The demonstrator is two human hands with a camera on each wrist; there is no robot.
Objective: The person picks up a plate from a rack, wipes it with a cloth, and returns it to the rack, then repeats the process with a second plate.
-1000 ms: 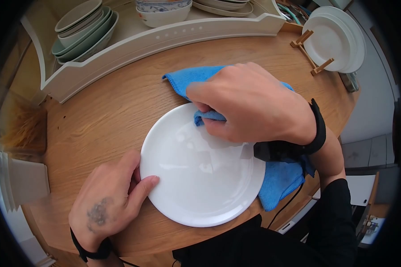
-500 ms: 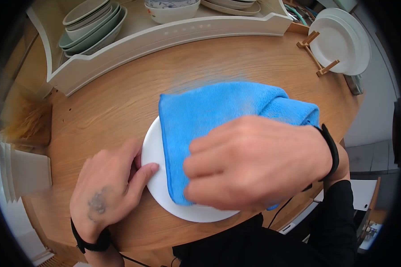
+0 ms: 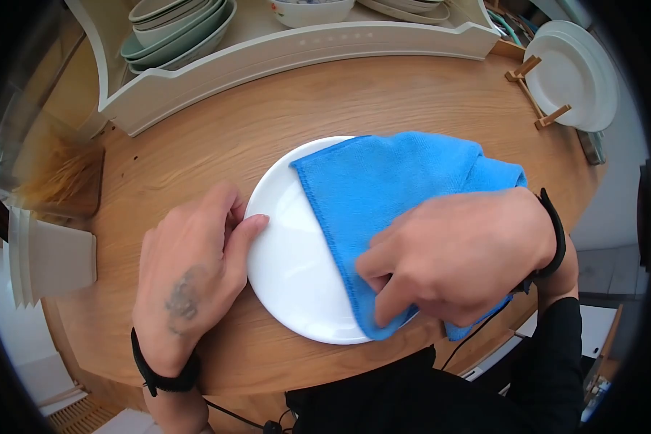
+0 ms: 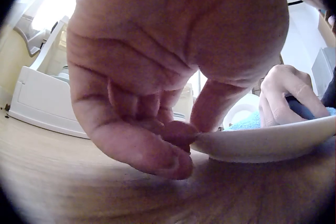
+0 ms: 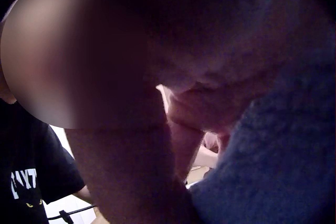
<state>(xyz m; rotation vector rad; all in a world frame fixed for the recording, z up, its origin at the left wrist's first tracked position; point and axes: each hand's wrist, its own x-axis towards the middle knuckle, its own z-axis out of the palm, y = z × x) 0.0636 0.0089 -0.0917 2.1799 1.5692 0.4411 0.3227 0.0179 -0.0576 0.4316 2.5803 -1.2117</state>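
Observation:
A white plate (image 3: pixel 293 260) lies on the wooden table, its right part covered by a blue cloth (image 3: pixel 383 173). The left hand (image 3: pixel 195 267) grips the plate's left rim between thumb and fingers; the left wrist view shows its fingertips at the edge of the plate (image 4: pixel 262 142). On the plate's right side the right hand (image 3: pixel 463 253) holds the cloth with bent fingers, pressing it onto the surface. Dark folds of the cloth (image 5: pixel 278 161) fill the lower right of the right wrist view, beside the fingers. The plate's right rim is mostly hidden.
A cream shelf tray (image 3: pixel 267 61) with stacked bowls (image 3: pixel 177 36) runs along the back. White plates (image 3: pixel 568 76) stand in a wooden rack at the back right. White containers (image 3: pixel 58 253) and a brown bristly object (image 3: pixel 61 170) are at the left.
The cloth, earlier bunched under the right hand at the plate's far side, now spreads over its right part. The right hand moved nearer, then rightward. The left hand keeps its grip.

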